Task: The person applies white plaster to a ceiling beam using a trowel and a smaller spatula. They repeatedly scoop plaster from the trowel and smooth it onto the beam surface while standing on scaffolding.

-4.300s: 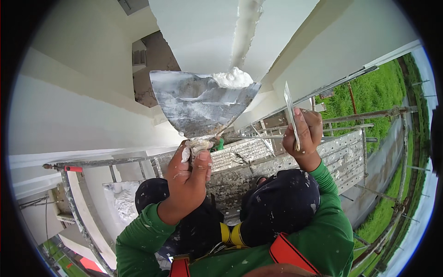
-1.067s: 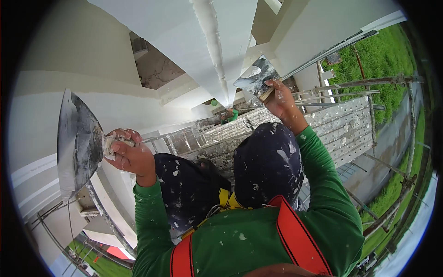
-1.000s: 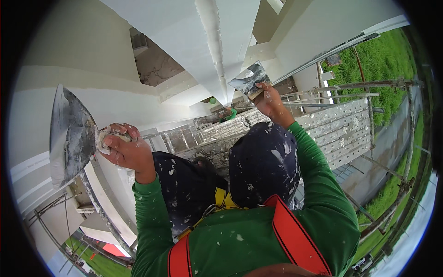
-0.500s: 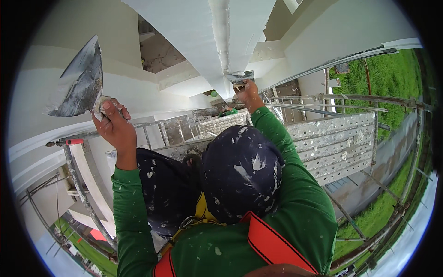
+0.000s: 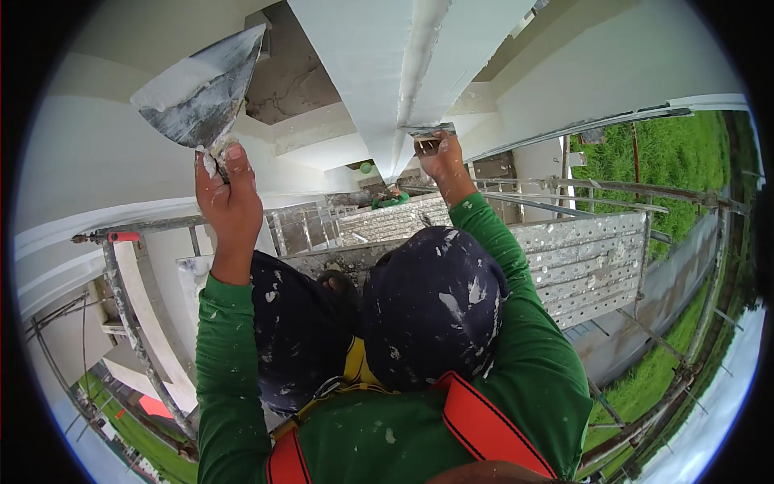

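Note:
My left hand [image 5: 230, 189] is raised at the upper left and grips the handle of a wide metal plastering board [image 5: 201, 89] smeared with white filler. My right hand [image 5: 439, 157] reaches up at the centre and holds a putty knife [image 5: 425, 129], its blade pressed flat against the corner edge of a white beam [image 5: 403, 73] overhead. A strip of fresh white filler runs along that corner. Both sleeves are green. My dark, paint-spattered trousers [image 5: 427, 306] fill the middle below.
I stand on a perforated metal scaffold deck [image 5: 580, 258] with steel rails [image 5: 613, 189] around it, high above grass [image 5: 669, 161]. Another person in green [image 5: 391, 198] is small in the distance below. White walls surround the beam; a rough unfinished recess [image 5: 298, 73] lies beside it.
My left hand has swung the board from low at the left up to head height. My right hand slid the knife further down along the beam's corner.

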A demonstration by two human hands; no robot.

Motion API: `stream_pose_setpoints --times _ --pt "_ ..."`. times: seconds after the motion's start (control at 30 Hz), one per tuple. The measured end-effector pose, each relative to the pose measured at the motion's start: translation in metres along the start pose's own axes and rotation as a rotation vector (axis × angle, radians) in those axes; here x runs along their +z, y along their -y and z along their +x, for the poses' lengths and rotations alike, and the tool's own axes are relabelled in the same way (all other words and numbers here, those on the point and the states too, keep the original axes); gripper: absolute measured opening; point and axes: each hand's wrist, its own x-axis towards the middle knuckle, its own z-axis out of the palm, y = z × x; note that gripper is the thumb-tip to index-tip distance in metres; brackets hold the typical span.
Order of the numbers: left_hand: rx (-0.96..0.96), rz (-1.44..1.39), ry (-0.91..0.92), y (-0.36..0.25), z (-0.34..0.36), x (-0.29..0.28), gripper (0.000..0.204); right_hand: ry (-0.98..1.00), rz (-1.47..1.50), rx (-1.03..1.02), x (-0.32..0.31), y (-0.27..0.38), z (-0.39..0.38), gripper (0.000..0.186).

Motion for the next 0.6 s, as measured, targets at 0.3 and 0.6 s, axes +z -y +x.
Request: stream_pose_setpoints --times 0.3,0.6 --pt "-0.076 -0.095 0.038 -0.002 0.006 0.015 0.032 0.222 -0.003 -0.070 0.081 0.056 -0.119 0.009" --pt "-0.048 -0.076 0.056 -0.014 -0.002 0.009 0.021 0.526 -0.108 -0.195 0.062 0.069 -0.193 0.026"
